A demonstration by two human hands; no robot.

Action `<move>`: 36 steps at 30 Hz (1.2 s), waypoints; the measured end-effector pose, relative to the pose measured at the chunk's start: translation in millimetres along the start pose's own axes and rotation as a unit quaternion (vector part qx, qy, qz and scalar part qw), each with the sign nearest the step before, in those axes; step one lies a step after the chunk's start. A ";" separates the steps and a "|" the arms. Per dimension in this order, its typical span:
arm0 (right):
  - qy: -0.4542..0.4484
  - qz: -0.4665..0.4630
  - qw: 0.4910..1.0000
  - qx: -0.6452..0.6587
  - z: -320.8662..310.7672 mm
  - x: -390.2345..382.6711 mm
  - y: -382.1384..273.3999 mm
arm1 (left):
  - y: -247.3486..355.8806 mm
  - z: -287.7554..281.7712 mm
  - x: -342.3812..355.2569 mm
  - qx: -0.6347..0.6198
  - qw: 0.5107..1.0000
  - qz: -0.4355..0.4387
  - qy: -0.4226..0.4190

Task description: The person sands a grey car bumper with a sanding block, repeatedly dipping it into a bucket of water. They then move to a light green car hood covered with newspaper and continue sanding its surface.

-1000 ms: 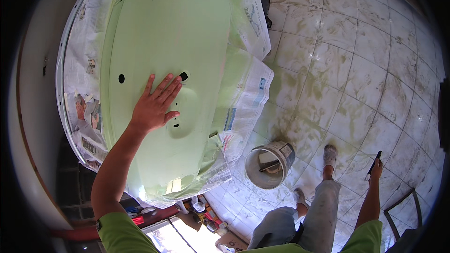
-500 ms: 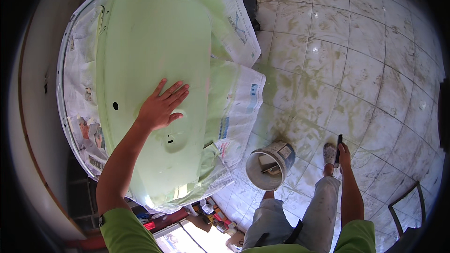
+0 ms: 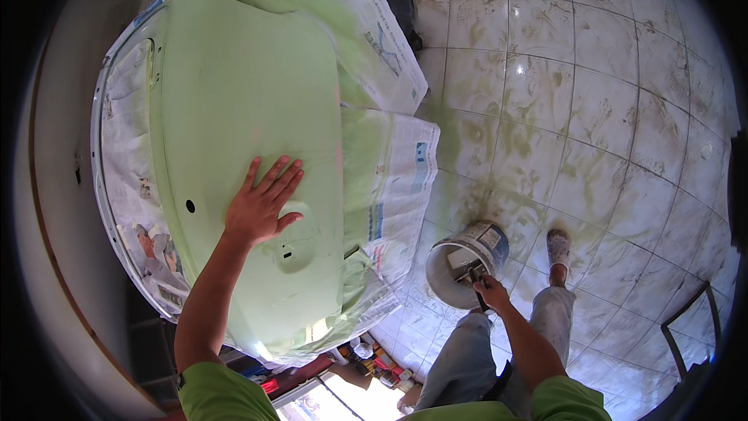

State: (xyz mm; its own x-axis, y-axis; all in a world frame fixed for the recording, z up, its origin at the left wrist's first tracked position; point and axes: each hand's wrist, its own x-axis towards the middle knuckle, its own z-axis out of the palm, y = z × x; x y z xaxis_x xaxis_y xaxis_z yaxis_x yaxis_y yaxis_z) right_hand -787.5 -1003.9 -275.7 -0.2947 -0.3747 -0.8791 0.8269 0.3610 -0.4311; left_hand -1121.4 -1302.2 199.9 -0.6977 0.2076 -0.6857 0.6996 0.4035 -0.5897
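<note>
A car door (image 3: 249,101) coated in pale matte green lies to my left, with a recess and small holes in its surface. My left hand (image 3: 265,206) rests flat on it, fingers stretched out, just above the handle recess. At the bucket's (image 3: 438,259) mouth, my right hand (image 3: 489,293) grips a dark, narrow, flat tool (image 3: 478,279); its exact kind is unclear. The tool's far end reaches inside the rim. The bucket is whitish and grimy and holds pale pieces (image 3: 467,259) that I cannot make out well.
Newspaper sheets (image 3: 405,164) dusted with green surround the door. Tiles (image 3: 600,101) with green-brown smears cover the floor to the right. My shoe (image 3: 558,245) is beside the bucket. A dark bent frame (image 3: 672,337) lies at the lower right, and assorted small items (image 3: 386,366) at the bottom.
My right hand has swung left with the dark tool, from beside my shoe to the bucket's mouth. My left hand stays flat on the door while the whole view has shifted slightly.
</note>
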 end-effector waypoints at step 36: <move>0.462 -0.038 0.885 -0.034 -282.2 316.1 -11.4 | -8.5 -26.8 33.5 -0.013 0.988 -0.115 0.104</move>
State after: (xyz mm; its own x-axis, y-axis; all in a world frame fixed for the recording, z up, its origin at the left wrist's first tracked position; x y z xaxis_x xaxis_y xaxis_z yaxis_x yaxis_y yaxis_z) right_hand -1025.1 -885.5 -606.1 -0.6402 0.4471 -0.6247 0.7664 0.4275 -0.4794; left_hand -1154.9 -1274.8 193.3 -0.8560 0.2863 -0.4305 0.5170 0.4827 -0.7069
